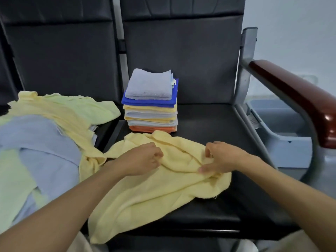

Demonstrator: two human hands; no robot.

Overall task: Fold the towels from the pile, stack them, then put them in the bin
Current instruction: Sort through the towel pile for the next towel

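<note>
Black padded seats (209,124) are carrying everything. On the right-hand seat a yellow towel (154,193) is lying crumpled, its long axis running from near left to far right. Both hands are working at its far part: the left hand (143,159) is bunching cloth in a closed grip, and the right hand (221,157) is pinching a ridge between thumb and fingers. Just beyond the towel the folded stack (151,102) is standing, nearer the left hand. The unfolded pile (45,142) is spreading over the left seat. Past the armrest (294,91), what is probably the bin (283,131) is waiting, nearer the right hand.
</note>
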